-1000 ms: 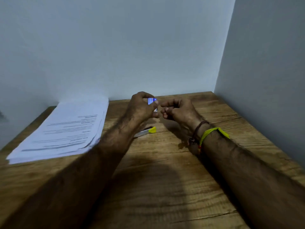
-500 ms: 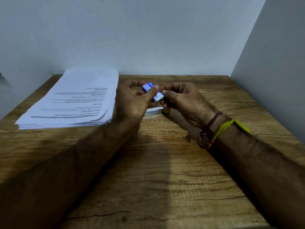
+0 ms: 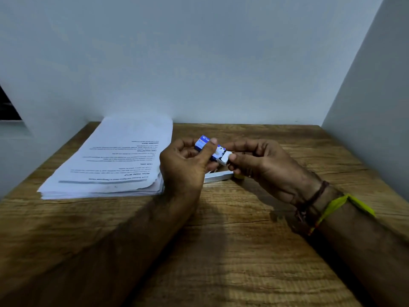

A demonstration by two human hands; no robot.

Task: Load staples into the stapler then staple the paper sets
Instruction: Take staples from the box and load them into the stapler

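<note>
My left hand (image 3: 183, 167) grips a small blue and white staple box (image 3: 204, 143) above the desk, thumb laid across its top. My right hand (image 3: 263, 165) pinches the white inner tray (image 3: 225, 157) that sticks out of the box's right end. Below the two hands a silver stapler (image 3: 218, 176) lies flat on the wood; a bit of its yellow end (image 3: 239, 176) peeks out under my right hand, and most of it is hidden. A thick stack of printed paper sets (image 3: 115, 160) lies to the left, its right edge close behind my left hand.
The wooden desk (image 3: 221, 251) sits in a corner, with a pale wall (image 3: 199, 63) at the back and another wall (image 3: 371, 107) close on the right. A yellow band and a brown thread circle my right wrist (image 3: 325, 207).
The view has tilted down, so hands and desk sit lower in frame. My right hand has closed on the box's end and the white inner tray now sticks out.
</note>
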